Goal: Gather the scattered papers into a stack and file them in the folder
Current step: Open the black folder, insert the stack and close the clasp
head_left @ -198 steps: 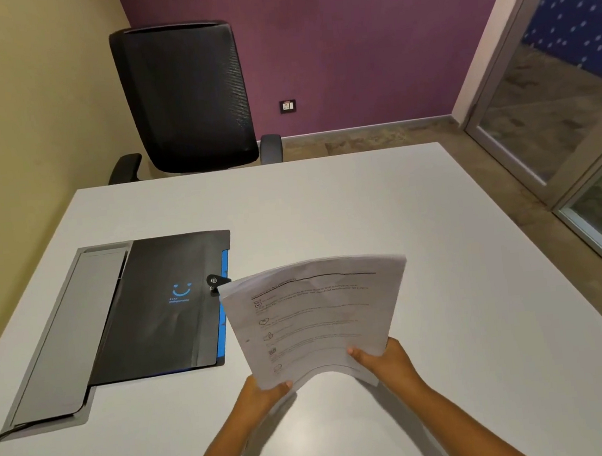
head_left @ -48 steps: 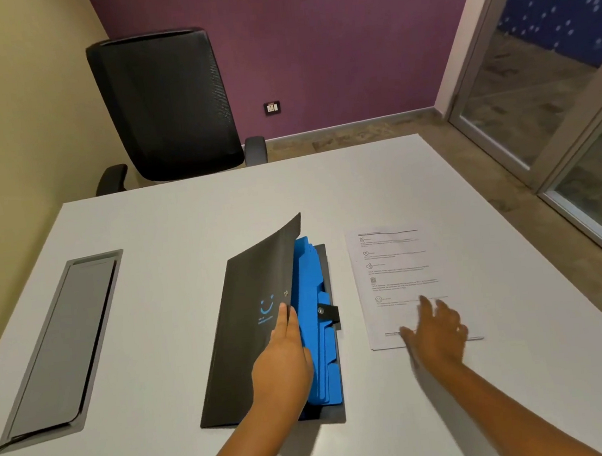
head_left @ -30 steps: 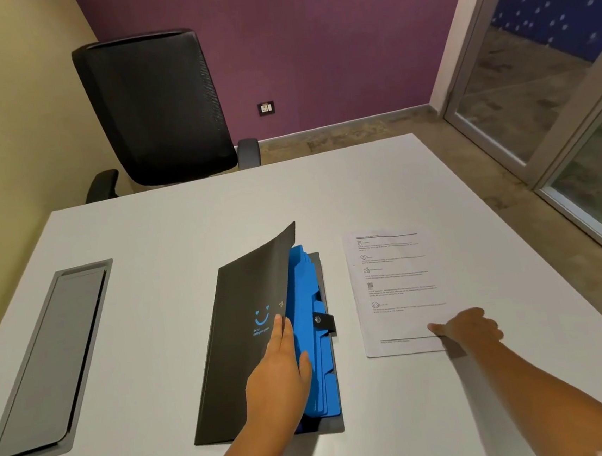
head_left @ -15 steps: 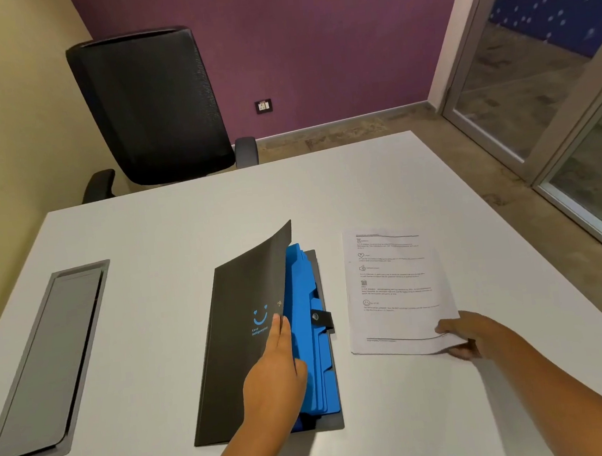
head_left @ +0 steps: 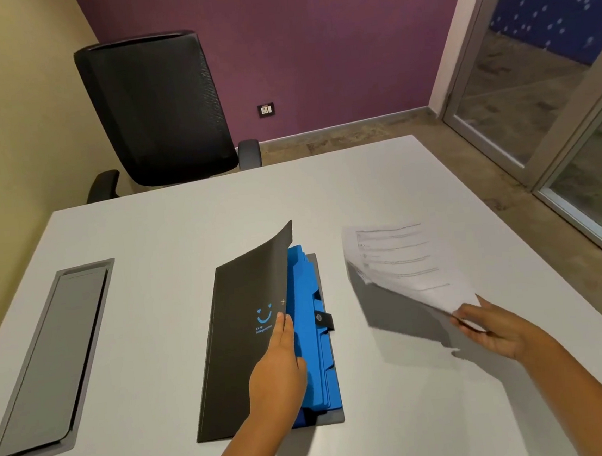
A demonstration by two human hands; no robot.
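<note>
A black folder (head_left: 239, 329) with a blue smiley lies at the middle of the white table (head_left: 182, 232). Its front cover is lifted at the right edge, baring blue dividers (head_left: 306, 300) inside. My left hand (head_left: 278, 369) holds that cover's free edge, fingers along its outer face, thumb hidden. To the right, a stack of printed papers (head_left: 402, 266) hangs tilted above the table, casting a dark shadow. My right hand (head_left: 493, 330) pinches the stack's near right corner.
A grey cable hatch (head_left: 51, 358) is set into the table at the left. A black mesh office chair (head_left: 155, 109) stands behind the far edge. Glass doors (head_left: 549, 68) are at the right, past the table's right edge.
The papers lay flat on the table a second ago; my right hand has taken their near corner and lifted them. My left hand keeps the folder cover raised as before.
</note>
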